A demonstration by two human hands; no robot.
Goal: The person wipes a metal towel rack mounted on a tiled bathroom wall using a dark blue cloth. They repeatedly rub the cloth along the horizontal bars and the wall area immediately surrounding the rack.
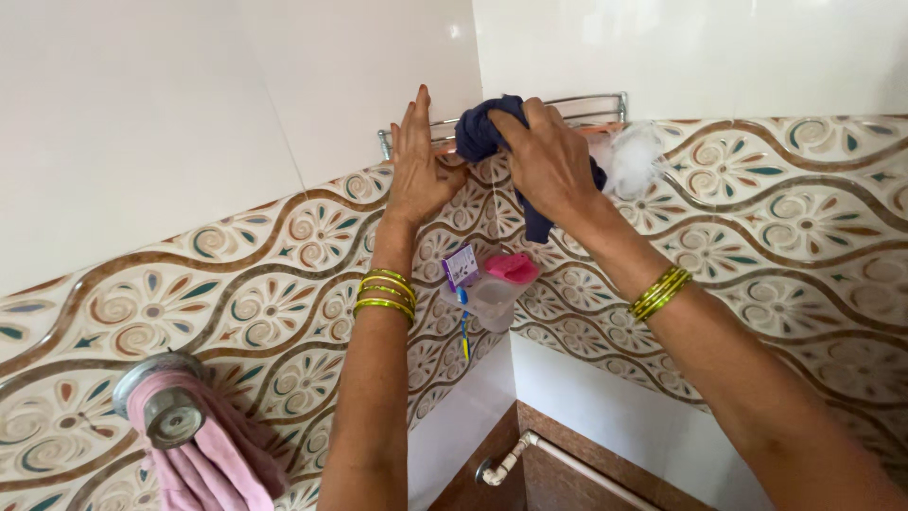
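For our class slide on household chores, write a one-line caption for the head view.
Right hand presses a dark blue cloth on a metal corner rack; left hand rests at its front rail.

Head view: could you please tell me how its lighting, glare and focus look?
Head view: soft, even daylight; mild glare on the glossy white wall tiles; faint shadows under both forearms; right hand and dark blue cloth sharp; slight wide-angle bending at the edges.

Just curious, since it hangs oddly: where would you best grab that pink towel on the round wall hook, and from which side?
Probably grip the pink towel by its bunched folds just below the metal hook, coming from the front. It drapes down from behind the round knob against the tiled wall, so only the front is free; then lift up and outward over the knob.
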